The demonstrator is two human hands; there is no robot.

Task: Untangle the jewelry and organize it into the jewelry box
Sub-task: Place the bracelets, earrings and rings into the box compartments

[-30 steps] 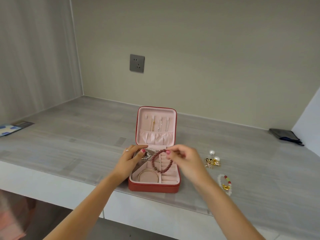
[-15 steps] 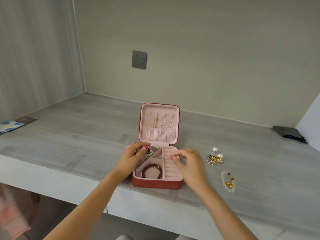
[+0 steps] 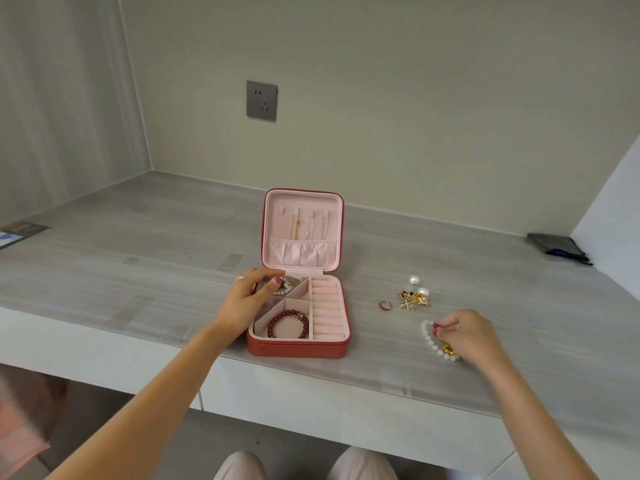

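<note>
While the white bead bracelet (image 3: 437,342) is lying out on the grey counter (image 3: 138,258), well off to the right of the red jewelry box (image 3: 298,348), the right hand (image 3: 465,336) is sitting directly on it, fingertips curled in and pinching the beads near the loop's upper end. The loop is stretching from up by the fingertips down and to the right, with a gold charm near its lower end, partly tucked under the palm. So that bracelet is basically the right hand's job; the left hand is nowhere near it.

The left hand (image 3: 249,299) is resting on the box's left edge, fingers bent over the rim by the upper-left compartment where some pearly pieces are piled. I'm guessing it's steadying the box, not grabbing anything.

Inside, a dark red bead bracelet (image 3: 287,323) is already lying in the lower-left compartment, and the ring rolls along the right side are looking empty. Thin chains are hanging in the open lid.

Farther back from the right hand, a small ring (image 3: 385,305) and a tangled cluster of gold and pearl earrings (image 3: 415,295) are waiting on the counter. Getting the bracelet home means carrying it leftward, I reckon.
</note>
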